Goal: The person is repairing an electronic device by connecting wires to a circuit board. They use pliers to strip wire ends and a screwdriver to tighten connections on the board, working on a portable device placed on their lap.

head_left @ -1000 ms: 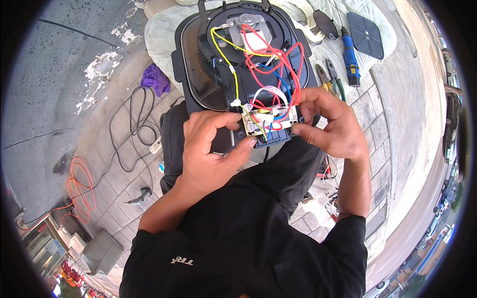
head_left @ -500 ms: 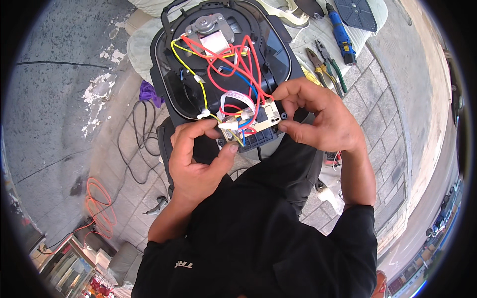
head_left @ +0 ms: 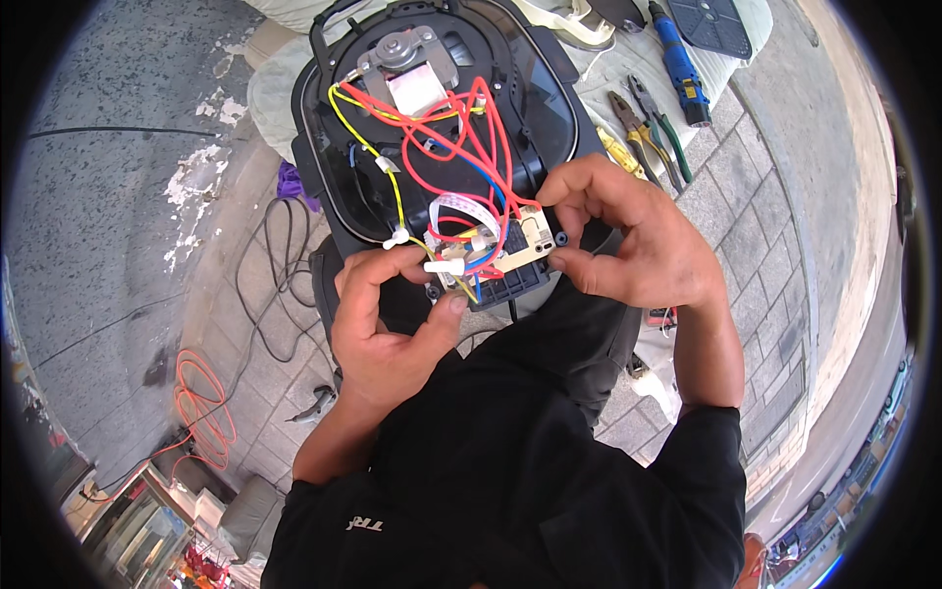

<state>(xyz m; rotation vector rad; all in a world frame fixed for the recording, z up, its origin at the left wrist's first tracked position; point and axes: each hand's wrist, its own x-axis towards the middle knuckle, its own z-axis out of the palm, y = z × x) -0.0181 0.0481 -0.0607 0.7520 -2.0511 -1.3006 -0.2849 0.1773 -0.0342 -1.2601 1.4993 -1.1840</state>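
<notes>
A cream circuit board (head_left: 534, 232) sits on a black plastic holder (head_left: 512, 286) at the near end of an opened black appliance housing (head_left: 312, 147). My left hand (head_left: 388, 324) pinches the board's left end between thumb and fingers. At the right end, my right hand (head_left: 638, 236) grips the board and holder edge, its fingertips partly tucked behind. Red wires (head_left: 412, 175), a yellow-green wire (head_left: 400, 201) and a white ribbon cable (head_left: 461, 202) loop from the board over the housing. A white connector sleeve (head_left: 444, 267) lies by my left fingers. Farther up sits a metal-framed motor (head_left: 397, 51).
To the right, on a pale cloth, lie yellow-handled pliers (head_left: 638, 137), green-handled pliers (head_left: 667, 137) and a blue power tool (head_left: 681, 69). Black cable (head_left: 270, 260), an orange cord (head_left: 186, 393) and a purple cloth (head_left: 292, 184) are on the paving at left.
The board and holder have tilted slightly, with the left end a little lower. The white connector sleeve has shifted left and down. Both hands keep their grip.
</notes>
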